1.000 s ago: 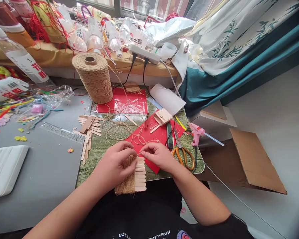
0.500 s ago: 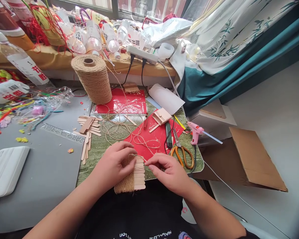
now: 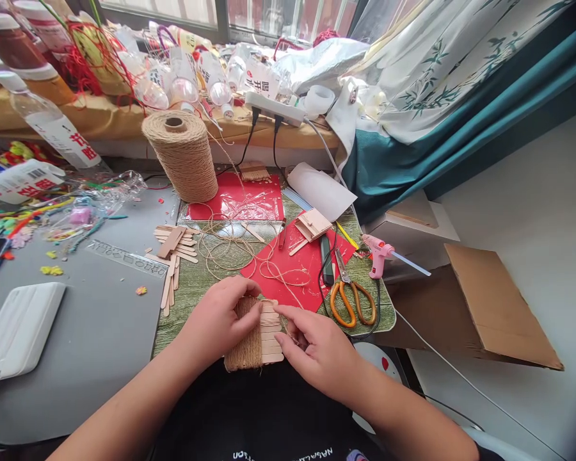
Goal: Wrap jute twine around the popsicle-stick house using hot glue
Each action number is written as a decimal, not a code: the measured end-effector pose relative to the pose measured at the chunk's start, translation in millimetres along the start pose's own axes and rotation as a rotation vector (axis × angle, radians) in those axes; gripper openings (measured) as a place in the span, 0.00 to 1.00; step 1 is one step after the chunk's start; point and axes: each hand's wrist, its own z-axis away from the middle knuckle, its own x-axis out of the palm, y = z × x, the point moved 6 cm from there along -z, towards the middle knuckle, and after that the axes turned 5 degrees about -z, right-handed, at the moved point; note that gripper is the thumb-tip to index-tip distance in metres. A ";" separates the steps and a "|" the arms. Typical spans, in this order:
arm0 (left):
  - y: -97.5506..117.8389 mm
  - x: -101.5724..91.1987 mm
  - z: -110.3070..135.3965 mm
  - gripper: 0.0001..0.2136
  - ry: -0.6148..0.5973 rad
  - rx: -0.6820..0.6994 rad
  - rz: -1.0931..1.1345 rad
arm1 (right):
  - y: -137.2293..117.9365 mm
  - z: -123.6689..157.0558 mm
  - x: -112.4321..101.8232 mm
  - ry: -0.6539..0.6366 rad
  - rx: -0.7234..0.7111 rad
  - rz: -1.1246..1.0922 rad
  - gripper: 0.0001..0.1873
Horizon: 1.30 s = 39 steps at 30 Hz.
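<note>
A small panel of wooden craft sticks (image 3: 271,333), half wrapped in jute twine, lies at the near edge of the green mat (image 3: 192,288). My left hand (image 3: 221,320) is closed over its wrapped left part and holds it. My right hand (image 3: 314,342) pinches the twine strand beside the panel's right edge. That strand runs off into loose twine loops (image 3: 230,246) on the mat and on the red paper (image 3: 292,262), toward a big jute spool (image 3: 182,153) standing behind.
Orange-handled scissors (image 3: 350,298) and a pink glue gun (image 3: 379,253) lie right of the red paper. Loose craft sticks (image 3: 173,253) sit left on the mat. A white case (image 3: 16,330) rests on the grey table. Bottles and a power strip (image 3: 276,107) crowd the sill.
My right hand has drawn the twine from the panel's top edge down and toward me along its right side. The left hand stays on the panel. The view has shifted slightly.
</note>
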 end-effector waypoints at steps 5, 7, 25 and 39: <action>-3.2 1.6 -1.0 0.05 -0.006 -0.056 0.058 | 10.4 -5.6 5.5 0.003 0.102 0.083 0.29; -4.4 1.7 -1.5 0.05 -0.004 -0.072 0.081 | 13.0 -6.7 5.6 0.011 0.121 0.097 0.31; -4.1 6.1 -4.7 0.04 -0.039 -0.197 0.271 | -11.8 -6.4 5.8 -0.136 0.048 0.074 0.20; -6.3 8.3 -4.2 0.04 -0.025 -0.168 0.246 | 0.9 -18.5 8.9 0.054 -0.123 0.096 0.15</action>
